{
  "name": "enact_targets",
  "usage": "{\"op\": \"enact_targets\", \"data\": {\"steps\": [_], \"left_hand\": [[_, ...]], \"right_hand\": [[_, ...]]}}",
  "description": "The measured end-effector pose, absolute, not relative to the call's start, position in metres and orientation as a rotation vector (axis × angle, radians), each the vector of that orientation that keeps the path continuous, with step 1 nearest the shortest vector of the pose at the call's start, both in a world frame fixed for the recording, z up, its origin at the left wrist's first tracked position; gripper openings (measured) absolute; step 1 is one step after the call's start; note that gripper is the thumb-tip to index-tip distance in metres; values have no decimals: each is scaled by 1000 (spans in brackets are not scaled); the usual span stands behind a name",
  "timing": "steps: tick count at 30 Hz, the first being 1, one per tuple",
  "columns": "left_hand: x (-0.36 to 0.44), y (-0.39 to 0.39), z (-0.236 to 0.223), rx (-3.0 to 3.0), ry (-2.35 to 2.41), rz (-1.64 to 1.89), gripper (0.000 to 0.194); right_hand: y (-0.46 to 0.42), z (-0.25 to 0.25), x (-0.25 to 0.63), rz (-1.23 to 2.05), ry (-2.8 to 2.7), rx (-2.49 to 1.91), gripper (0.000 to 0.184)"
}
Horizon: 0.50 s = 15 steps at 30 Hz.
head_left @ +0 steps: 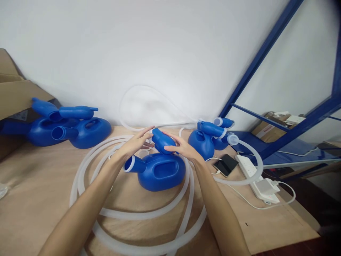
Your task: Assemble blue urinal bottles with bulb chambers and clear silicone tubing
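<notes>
Both hands meet at a bulb-shaped blue plastic urinal funnel (162,140), tilted just above a blue urinal bottle (161,172). My right hand (183,146) wraps its right side, thumb across the front. At the funnel's upper left end, the fingers of my left hand (140,140) close on a white ring (151,135); their far side is partly hidden. Lying on its side, the bottle has a handle opening and a white-rimmed neck pointing left. Coils of translucent hose (144,214) surround it, passing under my forearms.
More blue bottles (92,133) and funnels (77,112) sit at the left beside a cardboard box (23,96). Assembled bottles (201,144) with hoses stand at the right. A phone (226,165) and a power strip (255,177) lie near the blue metal shelf (255,57).
</notes>
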<state>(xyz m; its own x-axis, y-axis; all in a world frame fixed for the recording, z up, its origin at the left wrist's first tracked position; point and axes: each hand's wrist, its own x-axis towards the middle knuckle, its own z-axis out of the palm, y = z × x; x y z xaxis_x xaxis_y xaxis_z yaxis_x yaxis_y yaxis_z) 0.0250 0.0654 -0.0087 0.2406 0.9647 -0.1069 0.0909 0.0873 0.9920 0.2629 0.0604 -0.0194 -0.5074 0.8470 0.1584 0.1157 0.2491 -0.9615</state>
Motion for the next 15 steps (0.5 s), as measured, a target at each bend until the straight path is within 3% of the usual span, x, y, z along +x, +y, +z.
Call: {"op": "enact_targets", "data": {"steps": [5,10,15], "left_hand": [[24,67,-9,1348,1100,987,72],[19,62,-3,1570,1005,1070,63],[7,55,9,1706,887,1070,69]], "right_hand": [[57,-19,266,1066,-1988,-876,83],[44,-3,270,696,-2198,-922,74],[35,8,274,563,-2089,-878,70]]}}
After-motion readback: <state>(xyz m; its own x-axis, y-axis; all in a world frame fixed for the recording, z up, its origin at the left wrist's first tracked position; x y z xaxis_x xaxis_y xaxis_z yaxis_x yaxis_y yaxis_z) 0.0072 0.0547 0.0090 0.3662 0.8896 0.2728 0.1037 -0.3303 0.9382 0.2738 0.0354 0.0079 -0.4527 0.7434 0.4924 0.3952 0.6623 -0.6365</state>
